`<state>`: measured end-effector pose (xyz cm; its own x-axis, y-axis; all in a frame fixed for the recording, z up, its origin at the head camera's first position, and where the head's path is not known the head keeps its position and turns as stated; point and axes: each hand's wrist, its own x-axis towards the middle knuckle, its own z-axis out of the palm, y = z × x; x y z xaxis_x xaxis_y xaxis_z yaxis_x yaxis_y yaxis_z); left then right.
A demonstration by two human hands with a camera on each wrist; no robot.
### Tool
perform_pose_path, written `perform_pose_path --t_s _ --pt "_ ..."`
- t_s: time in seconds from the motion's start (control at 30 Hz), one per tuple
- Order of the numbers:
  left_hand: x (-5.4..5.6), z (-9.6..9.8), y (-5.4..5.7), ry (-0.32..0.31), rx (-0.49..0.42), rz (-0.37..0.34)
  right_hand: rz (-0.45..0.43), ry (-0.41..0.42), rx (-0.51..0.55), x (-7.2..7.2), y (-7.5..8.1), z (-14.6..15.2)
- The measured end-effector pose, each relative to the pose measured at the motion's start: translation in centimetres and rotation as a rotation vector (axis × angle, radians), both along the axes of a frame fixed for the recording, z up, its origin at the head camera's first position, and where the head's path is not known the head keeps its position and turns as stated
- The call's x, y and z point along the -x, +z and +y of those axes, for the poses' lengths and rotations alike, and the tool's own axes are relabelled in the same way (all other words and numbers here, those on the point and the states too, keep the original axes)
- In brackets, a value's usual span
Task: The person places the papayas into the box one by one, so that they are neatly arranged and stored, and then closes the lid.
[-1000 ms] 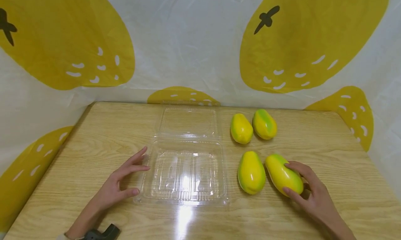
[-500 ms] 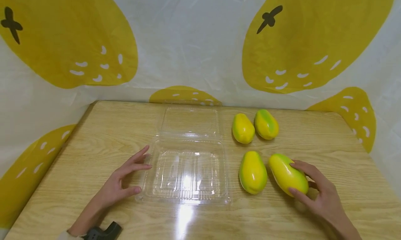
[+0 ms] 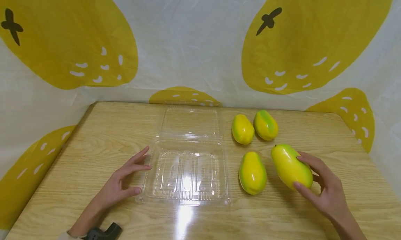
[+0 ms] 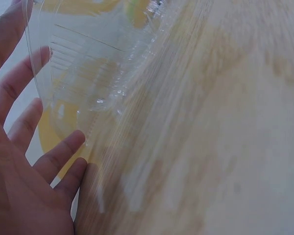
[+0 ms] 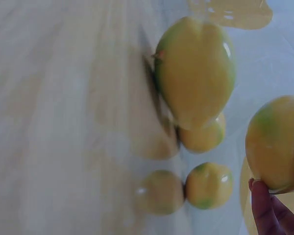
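Note:
My right hand (image 3: 327, 186) grips a yellow-green papaya (image 3: 291, 167) between thumb and fingers; it is raised off the table, and the right wrist view shows the same papaya (image 5: 279, 142) apart from the tabletop. Just left of it a second papaya (image 3: 252, 173) lies on the wood. Two smaller-looking ones, a papaya (image 3: 243, 129) and a greener papaya (image 3: 266, 125), lie side by side farther back. At the left, a clear plastic clamshell box (image 3: 188, 173) lies with its lid folded back. Beside its left edge my left hand (image 3: 120, 179) has its fingers spread, seen also in the left wrist view (image 4: 34, 161).
The wooden table (image 3: 103, 139) runs back to a white cloth (image 3: 188, 41) printed with large yellow fruit. Cloth also hangs at the left and right sides. A dark strap device (image 3: 101, 232) sits on the left wrist.
My right hand has lifted its papaya off the table, moving it slightly up and to the right. The left hand and the box have stayed in place.

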<state>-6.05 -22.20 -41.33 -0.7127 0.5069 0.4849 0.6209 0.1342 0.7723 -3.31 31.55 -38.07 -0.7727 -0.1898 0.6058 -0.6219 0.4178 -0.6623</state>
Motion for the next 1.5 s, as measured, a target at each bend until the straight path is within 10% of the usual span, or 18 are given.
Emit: perform_pose_path --t_s 0.47,0.93,1.5 --pt "0.5 -0.5 -1.8 -0.007 -0.003 0.004 0.015 0.24 0.207 1.2 2.7 -3.2" --pt "0.0 0.2 -0.1 0.003 0.003 -0.013 0.034 0.317 0.231 1.8 3.7 -5.2" --pt "0.4 -0.6 -1.7 -0.016 -0.004 0.005 0.035 0.358 0.208 2.6 4.6 -8.6"
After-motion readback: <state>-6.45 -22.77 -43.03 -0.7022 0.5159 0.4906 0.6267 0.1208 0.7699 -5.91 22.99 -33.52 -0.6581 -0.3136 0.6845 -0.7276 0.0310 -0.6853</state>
